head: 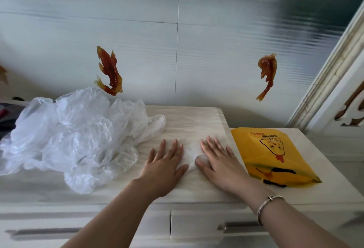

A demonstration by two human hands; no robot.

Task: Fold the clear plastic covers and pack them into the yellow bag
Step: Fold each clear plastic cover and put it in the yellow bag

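A loose heap of clear plastic covers (pixel 67 133) lies on the left half of the pale wooden cabinet top (pixel 197 121). One flattened clear cover (pixel 192 152) lies in front of me. My left hand (pixel 164 164) and my right hand (pixel 217 159) press flat on it, fingers straight and spread, side by side. The yellow bag (pixel 273 155) with a cartoon face lies flat on the lower surface just right of my right hand, not touched.
The cabinet's front edge and drawer fronts with handles (pixel 236 226) run below my arms. A tiled wall with fish stickers (pixel 109 72) stands behind. A white carved door frame (pixel 338 90) rises at the right. Dark items (pixel 6 113) sit at the far left.
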